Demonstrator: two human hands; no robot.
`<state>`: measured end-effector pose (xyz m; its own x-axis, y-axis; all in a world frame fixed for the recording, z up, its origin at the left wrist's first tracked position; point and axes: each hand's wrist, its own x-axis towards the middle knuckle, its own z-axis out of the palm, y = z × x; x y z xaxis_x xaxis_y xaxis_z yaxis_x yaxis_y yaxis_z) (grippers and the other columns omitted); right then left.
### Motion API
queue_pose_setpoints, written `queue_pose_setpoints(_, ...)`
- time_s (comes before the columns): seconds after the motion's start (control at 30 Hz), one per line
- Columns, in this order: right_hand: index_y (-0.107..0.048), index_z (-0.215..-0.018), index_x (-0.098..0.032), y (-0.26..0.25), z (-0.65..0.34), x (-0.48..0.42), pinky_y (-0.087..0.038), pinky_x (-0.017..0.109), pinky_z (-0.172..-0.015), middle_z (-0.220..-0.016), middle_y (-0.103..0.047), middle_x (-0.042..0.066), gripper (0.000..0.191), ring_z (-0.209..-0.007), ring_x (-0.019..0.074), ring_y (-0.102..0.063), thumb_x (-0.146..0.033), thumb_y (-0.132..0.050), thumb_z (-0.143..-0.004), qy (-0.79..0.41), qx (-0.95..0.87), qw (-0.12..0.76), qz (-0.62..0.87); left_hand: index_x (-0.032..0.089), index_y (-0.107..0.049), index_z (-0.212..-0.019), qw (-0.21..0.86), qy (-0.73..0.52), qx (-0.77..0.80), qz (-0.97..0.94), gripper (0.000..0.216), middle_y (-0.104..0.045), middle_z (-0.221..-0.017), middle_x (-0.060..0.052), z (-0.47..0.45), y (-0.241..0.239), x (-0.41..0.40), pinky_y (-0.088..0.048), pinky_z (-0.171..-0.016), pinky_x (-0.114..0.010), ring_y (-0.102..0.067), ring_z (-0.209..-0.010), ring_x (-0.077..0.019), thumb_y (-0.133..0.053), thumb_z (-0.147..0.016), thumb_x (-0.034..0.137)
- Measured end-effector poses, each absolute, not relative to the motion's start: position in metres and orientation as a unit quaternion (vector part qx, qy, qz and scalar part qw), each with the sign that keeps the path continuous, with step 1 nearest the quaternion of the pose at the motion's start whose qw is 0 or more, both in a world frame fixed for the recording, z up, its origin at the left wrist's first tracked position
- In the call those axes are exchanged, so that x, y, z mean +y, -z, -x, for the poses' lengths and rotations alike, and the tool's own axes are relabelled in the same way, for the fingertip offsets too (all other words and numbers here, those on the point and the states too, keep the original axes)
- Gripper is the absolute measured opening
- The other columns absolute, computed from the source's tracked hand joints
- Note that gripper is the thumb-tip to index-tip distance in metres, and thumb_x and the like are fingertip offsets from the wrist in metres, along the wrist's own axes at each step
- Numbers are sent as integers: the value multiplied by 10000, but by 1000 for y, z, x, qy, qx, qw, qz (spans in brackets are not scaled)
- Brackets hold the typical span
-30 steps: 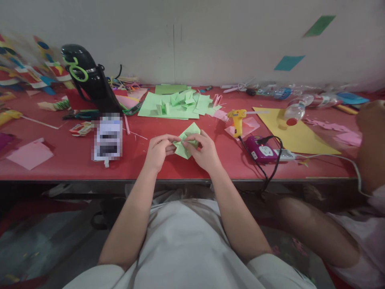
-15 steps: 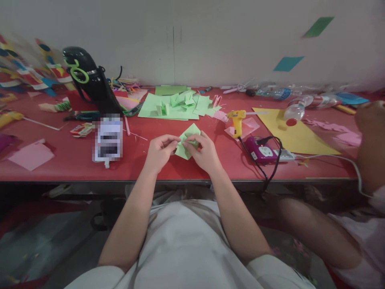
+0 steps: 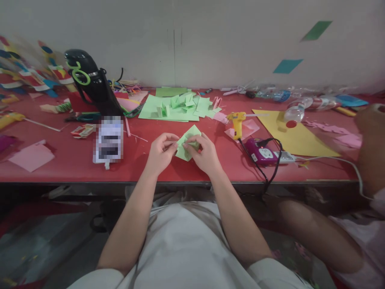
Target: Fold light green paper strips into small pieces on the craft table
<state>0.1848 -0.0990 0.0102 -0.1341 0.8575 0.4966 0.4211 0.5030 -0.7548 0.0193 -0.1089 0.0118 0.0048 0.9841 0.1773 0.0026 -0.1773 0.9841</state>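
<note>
A folded piece of light green paper (image 3: pixel 187 151) is held up between both hands, just above the red table. My left hand (image 3: pixel 162 152) pinches its left corner between thumb and fingers. On the other side my right hand (image 3: pixel 203 150) grips it, with the thumb pressed on the paper's middle and the fingers partly behind it. Beyond the hands, green sheets (image 3: pixel 147 110) lie flat with several folded green paper pieces (image 3: pixel 188 100) on top.
A yellow glue gun (image 3: pixel 237 122) stands right of my hands, near a purple power socket (image 3: pixel 261 152) with cables. Yellow paper (image 3: pixel 313 138) and plastic bottles (image 3: pixel 296 113) lie farther right. Left are a phone (image 3: pixel 108 140) and a black vase-like object (image 3: pixel 93 84). Another person's arm (image 3: pixel 373 148) rests at right.
Both hands keep their pinch on the green paper and have hardly moved. The whole view has shifted slightly.
</note>
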Motion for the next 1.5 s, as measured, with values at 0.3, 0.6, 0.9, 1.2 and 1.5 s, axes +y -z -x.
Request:
queue_pose_setpoints(0.3, -641, -822, -208, -10, -184, -100, -477, 321, -710, -801, -570, 26, 86, -711, 158, -509, -287, -670, -840, -220, -720, 490, 440, 168, -618, -920, 398, -538, 475, -572, 293, -692, -886, -62, -21, -14, -109, -523, -680, -237, -681, -843, -182, -751, -733, 349)
queue_pose_setpoints(0.6, -486, -1319, -261, 0, -185, -94, -532, 329, -703, -1086, -651, 75, 481, -814, 181, -634, -427, -612, -886, -302, -669, 543, 408, 176, -585, -932, 377, -564, 490, -547, 279, -686, -827, -40, -21, -14, -108, -525, -658, -234, -684, -807, -171, -744, -731, 286)
queue_pose_setpoints(0.9, -610, -1028, -197, -8, -184, -97, -573, 365, -753, -979, -722, 74, 407, -897, 232, -691, -457, -747, -747, -446, -618, 520, 385, 172, -612, -973, 409, -574, 475, -527, 312, -696, -911, -60, -19, -12, -105, -510, -621, -231, -656, -728, -142, -752, -714, 278)
queue_pose_setpoints(1.2, -630, -945, -204, -5, -186, -95, -562, 356, -719, -900, -731, 54, 306, -810, 213, -688, -439, -725, -773, -406, -603, 551, 410, 171, -648, -946, 410, -560, 499, -519, 287, -697, -721, -22, -19, -10, -104, -499, -569, -236, -626, -598, -132, -759, -704, 278)
queue_pose_setpoints(1.5, -628, -941, -200, -1, -185, -102, -548, 344, -676, -856, -719, 52, 283, -779, 212, -676, -403, -725, -770, -384, -567, 569, 455, 158, -673, -927, 381, -558, 489, -551, 261, -730, -845, -66, -23, -17, -111, -543, -666, -253, -701, -799, -191, -749, -727, 306)
